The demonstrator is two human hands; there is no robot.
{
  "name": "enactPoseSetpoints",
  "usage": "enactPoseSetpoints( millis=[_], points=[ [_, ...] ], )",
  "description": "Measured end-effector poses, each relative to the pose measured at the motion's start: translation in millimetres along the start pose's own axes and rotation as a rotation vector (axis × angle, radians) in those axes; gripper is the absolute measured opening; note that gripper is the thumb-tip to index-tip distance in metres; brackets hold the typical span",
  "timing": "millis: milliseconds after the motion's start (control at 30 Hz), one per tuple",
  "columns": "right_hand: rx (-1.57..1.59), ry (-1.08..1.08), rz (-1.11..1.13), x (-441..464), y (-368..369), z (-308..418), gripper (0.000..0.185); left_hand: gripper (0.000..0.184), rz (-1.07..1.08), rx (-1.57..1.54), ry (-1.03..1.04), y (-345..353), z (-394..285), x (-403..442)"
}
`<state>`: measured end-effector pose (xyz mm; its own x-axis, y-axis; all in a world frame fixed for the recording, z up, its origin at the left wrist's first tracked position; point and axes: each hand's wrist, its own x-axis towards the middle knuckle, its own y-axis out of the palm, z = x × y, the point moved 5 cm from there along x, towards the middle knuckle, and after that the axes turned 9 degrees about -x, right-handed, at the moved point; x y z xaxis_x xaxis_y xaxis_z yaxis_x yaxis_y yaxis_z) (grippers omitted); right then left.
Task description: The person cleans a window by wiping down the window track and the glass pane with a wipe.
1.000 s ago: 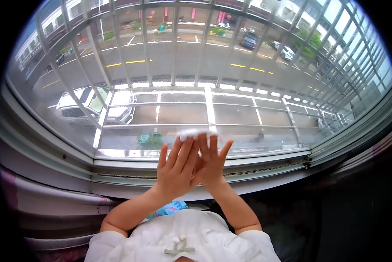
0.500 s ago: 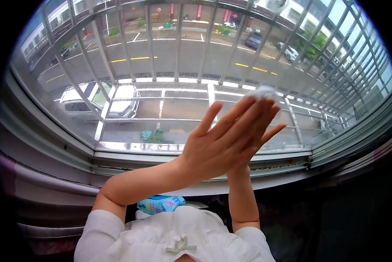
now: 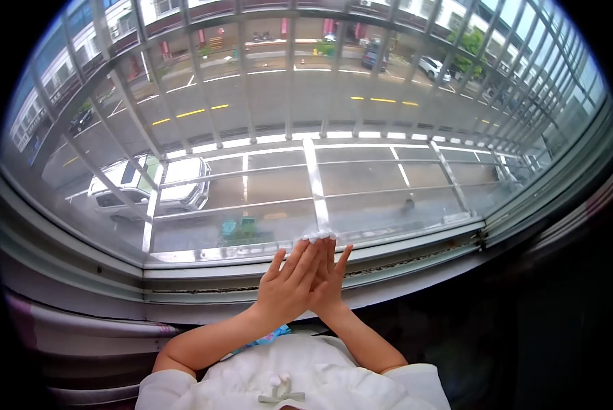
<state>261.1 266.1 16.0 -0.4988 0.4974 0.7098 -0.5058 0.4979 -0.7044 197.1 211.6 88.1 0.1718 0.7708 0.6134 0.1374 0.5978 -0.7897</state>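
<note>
A small white wad point(image 3: 320, 236) shows at the fingertips of both hands, against the lower part of the window glass point(image 3: 368, 198). My left hand point(image 3: 291, 283) lies partly over the other hand, its fingers stretched out over the wad. Beneath and to the right, my right hand point(image 3: 330, 280) has its fingers extended, with one finger spread off to the right. Both hands are just above the window's bottom frame point(image 3: 204, 296). Most of the wad is hidden under the fingers.
Metal security bars point(image 3: 313, 178) stand outside the glass. Beyond them are a street and a parked white car point(image 3: 159, 183). A striped curtain point(image 3: 81, 328) hangs at the lower left. A blue printed packet point(image 3: 273, 336) lies partly hidden by the white top point(image 3: 320, 376).
Both hands and the white wad went up and to the right across the glass, then came back down to the bottom edge near the middle. The camera view has shifted slightly.
</note>
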Motion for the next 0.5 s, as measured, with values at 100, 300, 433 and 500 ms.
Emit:
enactPoseSetpoints(
  millis=[100,300,433,500],
  points=[
    [-0.006,0.009,-0.059,25,-21,-7,0.071,0.056,-0.025,0.011,0.044,-8,-7,22],
    [-0.498,0.186,-0.204,66,-36,-84,0.072,0.066,-0.012,-0.105,0.171,-30,-32,84],
    [-0.063,0.388,-0.455,77,-84,-154,0.067,0.077,0.068,-0.24,0.135,-25,-44,75],
    [0.032,0.555,-0.466,63,-83,-194,0.069,0.078,0.114,-0.279,0.055,-18,-40,61]
  ],
)
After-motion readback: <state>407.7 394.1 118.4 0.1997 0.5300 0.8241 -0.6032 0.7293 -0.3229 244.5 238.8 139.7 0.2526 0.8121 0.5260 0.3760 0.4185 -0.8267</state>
